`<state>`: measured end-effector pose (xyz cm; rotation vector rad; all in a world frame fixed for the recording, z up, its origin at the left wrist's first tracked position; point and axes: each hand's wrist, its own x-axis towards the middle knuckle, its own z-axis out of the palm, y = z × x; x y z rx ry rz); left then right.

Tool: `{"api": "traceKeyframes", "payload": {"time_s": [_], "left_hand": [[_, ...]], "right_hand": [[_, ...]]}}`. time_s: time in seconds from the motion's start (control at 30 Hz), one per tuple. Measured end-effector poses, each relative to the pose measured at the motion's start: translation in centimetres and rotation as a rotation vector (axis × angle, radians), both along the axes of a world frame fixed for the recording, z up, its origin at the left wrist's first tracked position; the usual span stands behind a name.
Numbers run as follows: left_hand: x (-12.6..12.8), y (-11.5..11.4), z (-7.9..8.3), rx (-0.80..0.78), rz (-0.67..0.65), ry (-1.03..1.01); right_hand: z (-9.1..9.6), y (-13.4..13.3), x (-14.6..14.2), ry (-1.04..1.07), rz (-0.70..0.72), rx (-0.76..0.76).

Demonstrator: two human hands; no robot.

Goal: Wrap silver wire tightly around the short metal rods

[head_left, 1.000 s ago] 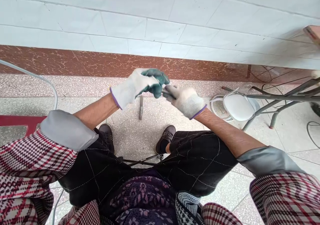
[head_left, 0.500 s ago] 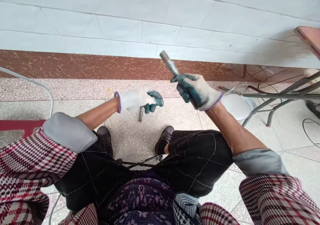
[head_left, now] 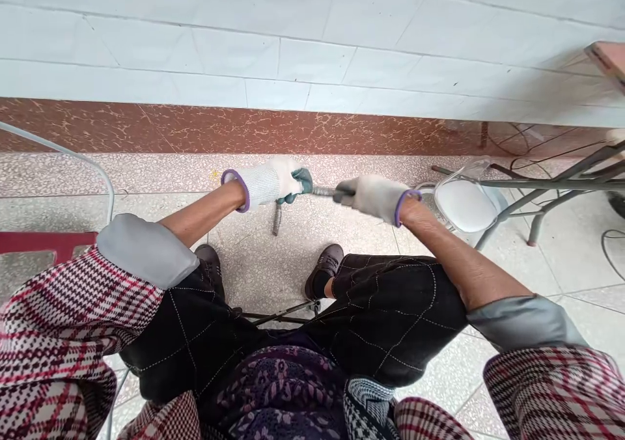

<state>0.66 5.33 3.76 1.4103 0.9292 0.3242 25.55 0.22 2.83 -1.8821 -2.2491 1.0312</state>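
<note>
Tiled floor point(head_left: 361, 232), grey frame point(head_left: 561, 184); left hand point(head_left: 283, 179) gripping rod point(head_left: 323, 192), grip of right hand point(head_left: 375, 196) unclear

Lowered the right hand point(head_left: 374, 196) from the raised pose of half a second ago and brought it nearer the left hand point(head_left: 287, 179). Swung the rod point(head_left: 323, 192) from an upward slant to nearly level, between both hands (showing now only as a short ribbed stretch).

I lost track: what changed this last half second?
The white-and-green-gloved right hand came down and leftward. The ribbed grey metal rod, tilted up before, now lies nearly level; the similarly gloved left hand now grips it, the right's hold is blurred. Another ribbed metal rod, below, stayed put.
</note>
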Motion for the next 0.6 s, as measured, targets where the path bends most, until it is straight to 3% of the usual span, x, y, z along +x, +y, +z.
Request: {"api": "traceKeyframes", "payload": {"time_s": [0.07,0.17,0.27,0.33,0.4,0.47,0.53,0.6], "left_hand": [[-0.3,0.1,-0.1,0.049,0.037,0.027],[-0.4,0.3,0.0,0.050,-0.021,-0.047],[-0.3,0.7,-0.1,0.031,-0.147,-0.094],[-0.4,1.3,-0.2,0.054,-0.184,-0.109],[-0.7,1.7,0.0,0.114,-0.174,-0.085],[-1.1,1.7,0.5,0.179,-0.144,0.005],[-1.5,1.1,1.0,0.214,-0.132,0.143],[-1.7,0.2,1.3,0.211,-0.131,0.241]], "right_hand": [[0.4,0.8,0.8,0.003,-0.148,0.132],[2.4,0.5,0.5,0.303,-0.354,0.239],[4.9,-1.1,-1.3,0.637,-0.335,0.162],[6.0,-2.1,-2.6,0.704,-0.200,0.001],[6.1,-2.7,-3.5,0.606,-0.019,-0.170],[5.3,-2.5,-4.0,0.384,0.115,-0.216],[4.0,-1.6,-3.9,0.123,0.140,-0.137],[2.8,-0.3,-3.4,-0.079,0.068,-0.056]]}}
